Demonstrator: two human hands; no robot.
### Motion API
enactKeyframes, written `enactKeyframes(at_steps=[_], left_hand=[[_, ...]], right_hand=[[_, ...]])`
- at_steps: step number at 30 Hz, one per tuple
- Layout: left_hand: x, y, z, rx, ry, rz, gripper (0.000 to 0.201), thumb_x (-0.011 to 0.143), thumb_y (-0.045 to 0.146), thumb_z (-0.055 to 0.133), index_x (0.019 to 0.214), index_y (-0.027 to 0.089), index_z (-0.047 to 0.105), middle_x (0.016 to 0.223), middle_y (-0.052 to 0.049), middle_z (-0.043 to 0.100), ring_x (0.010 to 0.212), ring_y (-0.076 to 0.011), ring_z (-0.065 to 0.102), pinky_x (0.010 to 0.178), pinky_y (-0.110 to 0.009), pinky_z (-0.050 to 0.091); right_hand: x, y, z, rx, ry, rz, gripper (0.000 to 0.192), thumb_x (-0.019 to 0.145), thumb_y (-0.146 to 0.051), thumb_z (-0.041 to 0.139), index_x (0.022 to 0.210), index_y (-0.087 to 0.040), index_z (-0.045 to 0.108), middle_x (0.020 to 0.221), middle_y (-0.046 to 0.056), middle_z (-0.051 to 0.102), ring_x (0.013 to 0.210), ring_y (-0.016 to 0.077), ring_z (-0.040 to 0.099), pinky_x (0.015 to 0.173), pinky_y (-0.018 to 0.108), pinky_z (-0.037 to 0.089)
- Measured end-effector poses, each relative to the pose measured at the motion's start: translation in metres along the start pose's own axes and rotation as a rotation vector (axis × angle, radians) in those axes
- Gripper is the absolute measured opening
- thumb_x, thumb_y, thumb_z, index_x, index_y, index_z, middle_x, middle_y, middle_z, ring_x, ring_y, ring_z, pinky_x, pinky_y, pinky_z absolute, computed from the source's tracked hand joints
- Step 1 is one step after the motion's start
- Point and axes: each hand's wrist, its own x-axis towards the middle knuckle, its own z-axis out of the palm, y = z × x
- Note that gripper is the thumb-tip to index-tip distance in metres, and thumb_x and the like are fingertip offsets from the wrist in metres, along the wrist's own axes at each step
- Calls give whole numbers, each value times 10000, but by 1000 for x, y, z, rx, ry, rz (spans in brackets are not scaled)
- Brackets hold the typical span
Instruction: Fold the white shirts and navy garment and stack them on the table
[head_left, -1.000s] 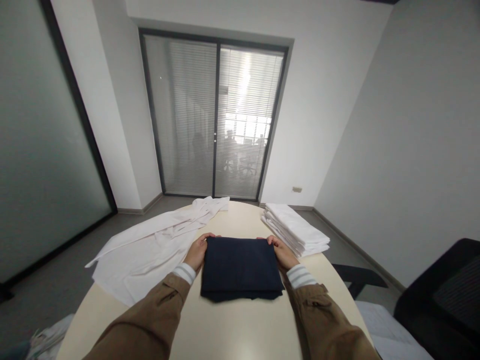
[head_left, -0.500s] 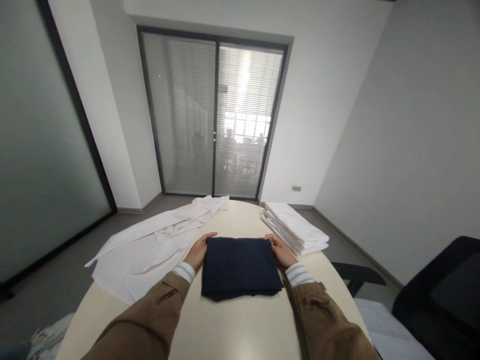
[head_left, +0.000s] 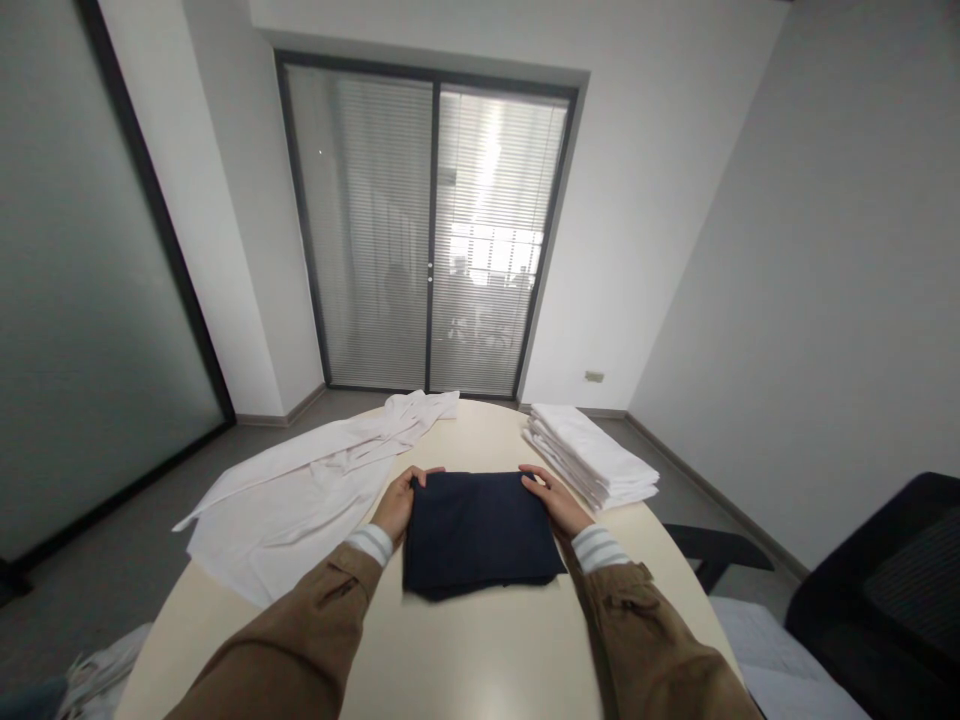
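Shift since the earlier frame: your right fingers move inward over the far edge of the navy cloth (head_left: 484, 535); its near right corner now sits slightly farther from you.
Clock reference: the cloth is the centre, 12 points away from you.
Navy cloth: it is folded flat, in front of you at mid-table (head_left: 450, 655); whether it rests fully on the surface cannot be told.
Left hand (head_left: 395, 508): you pinch the 11 o'clock corner, thumb on top.
Right hand (head_left: 564, 505): you hold the 1 o'clock corner; fingers lie along the far edge.
Near edge, 6 o'clock: no hand supports it and the layers look uneven; a lift from the far corners alone could let folds slide open.
Uneven pull: if one hand draws harder, the fold would likely skew.
Folded white stack (head_left: 592, 455), 1 o'clock: it lies just beyond your right hand; an outward sweep could knock its layers askew.
Loose white garment (head_left: 292, 500), 10 o'clock: your left sleeve (head_left: 300, 625) is close enough to snag and drag it.
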Motion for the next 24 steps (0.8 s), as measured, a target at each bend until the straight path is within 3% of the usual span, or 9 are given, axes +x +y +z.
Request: enactKeyframes(at_steps=[3, 6, 8, 10, 13, 16, 20, 24], left_hand=[[4, 1, -3, 53, 73, 19, 235, 684, 271, 668, 661, 210, 442, 1167, -95, 713, 961, -273, 690, 844, -433, 532], [6, 9, -2, 338, 186, 191, 85, 722, 251, 575, 661, 214, 529, 1165, -95, 707, 1099, -287, 639, 1006, -469, 450], [2, 15, 6, 605, 155, 360, 104, 772, 228, 523, 764, 219, 626, 1208, -86, 684, 1204, -273, 578, 1104, -453, 366], [-9, 16, 19, 876, 21, 467, 231, 833, 227, 494, 970, 223, 680, 1311, -83, 628, 1286, -259, 513, 1151, -433, 309], [-30, 8, 42, 1243, -147, 445, 429, 869, 285, 529, 1285, 208, 601, 1501, -109, 458, 1420, -306, 347, 1185, -488, 221], [-45, -5, 55, 1459, -183, 391, 559, 881, 342, 535, 1412, 170, 505, 1562, -151, 357, 1466, -366, 231, 1187, -549, 146], [-49, -13, 54, 1553, -169, 365, 572, 884, 391, 535, 1426, 214, 502, 1552, -143, 379, 1455, -412, 225, 1169, -609, 87], [-45, -15, 48, 1555, -103, 230, 542, 894, 410, 514, 1427, 308, 498, 1571, -111, 355, 1456, -423, 214, 1132, -669, 91]], right_hand=[[-2, 1, 1, 1, -73, 40, 517, 681, -459, 809, 1115, -240, 631, 737, 17, 715, 668, 204, 660, 657, 347, 526], [-1, 4, 0, -11, -69, 27, 593, 658, -496, 815, 1149, -240, 601, 776, 5, 718, 704, 196, 670, 695, 340, 534], [2, 6, -2, -52, -65, 14, 621, 670, -510, 798, 1189, -248, 581, 835, 7, 726, 767, 203, 683, 740, 352, 542], [5, 5, -3, -139, -42, -28, 613, 686, -506, 780, 1203, -241, 585, 955, 34, 731, 895, 223, 685, 828, 380, 537], [4, -6, 1, -351, 69, -142, 517, 718, -497, 739, 1143, -219, 641, 1165, 91, 690, 1100, 264, 632, 979, 441, 477], [-8, -29, 22, -623, 142, -321, 416, 802, -493, 656, 1119, -225, 683, 1245, 99, 660, 1208, 273, 573, 1091, 470, 383], [-37, -46, 67, -947, -70, -467, 444, 944, -498, 481, 1299, -269, 619, 1411, 60, 563, 1398, 246, 393, 1189, 444, 237], [-51, -29, 91, -1201, -198, -334, 504, 991, -504, 360, 1450, -325, 468, 1561, 11, 384, 1487, 268, 211, 1210, 504, 88]])
